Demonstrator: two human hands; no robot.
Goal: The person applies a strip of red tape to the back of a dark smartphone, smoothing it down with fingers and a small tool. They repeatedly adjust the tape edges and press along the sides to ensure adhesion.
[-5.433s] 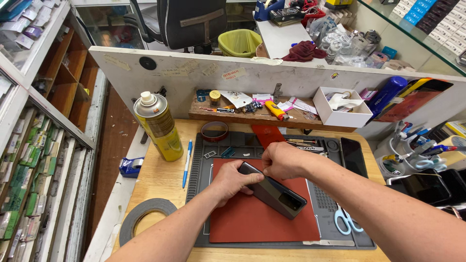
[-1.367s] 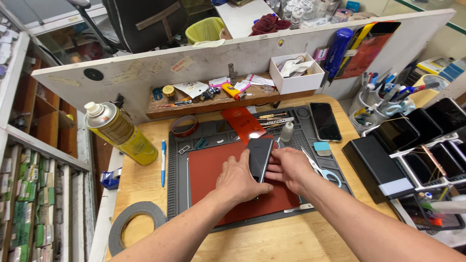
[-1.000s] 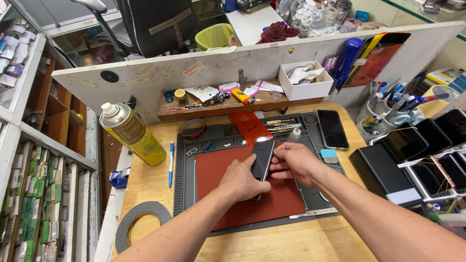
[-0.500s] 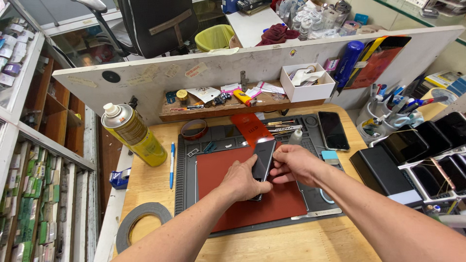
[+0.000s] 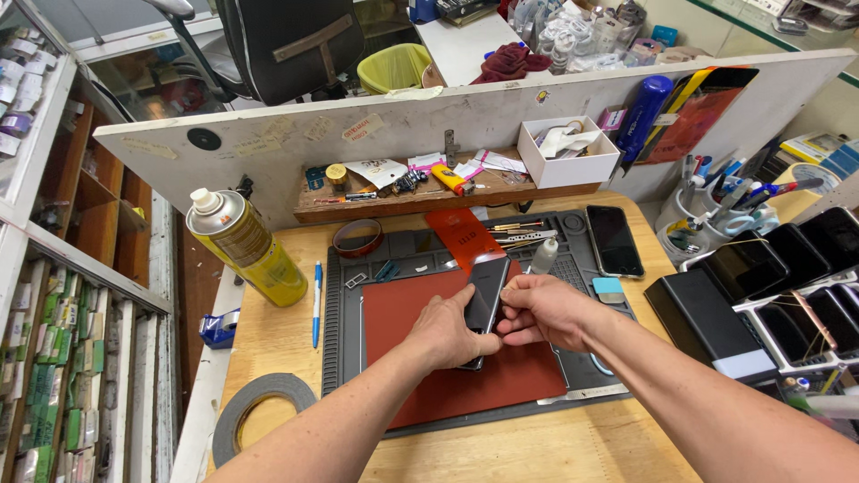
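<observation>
A dark smartphone [image 5: 487, 295] is held upright on its edge over the red work mat [image 5: 403, 313], which lies on a grey grid mat [image 5: 344, 340]. My left hand [image 5: 443, 329] grips the phone's near left side. My right hand [image 5: 541, 309] pinches its right edge with thumb and fingers. A small clear dropper bottle [image 5: 543, 256] stands just behind my right hand.
A yellow spray can [image 5: 246, 246] and a blue pen [image 5: 316, 302] stand left of the mat. A tape roll [image 5: 259, 411] lies at the front left. Another phone [image 5: 614, 240], tweezers [image 5: 519, 234], a white box [image 5: 567, 152], a wooden shelf [image 5: 394, 192] and racks of phones [image 5: 787, 277] surround the area.
Both hands stayed on the phone, turning it from lying tilted to standing on edge. The view shifted slightly; little differs over the last half second.
</observation>
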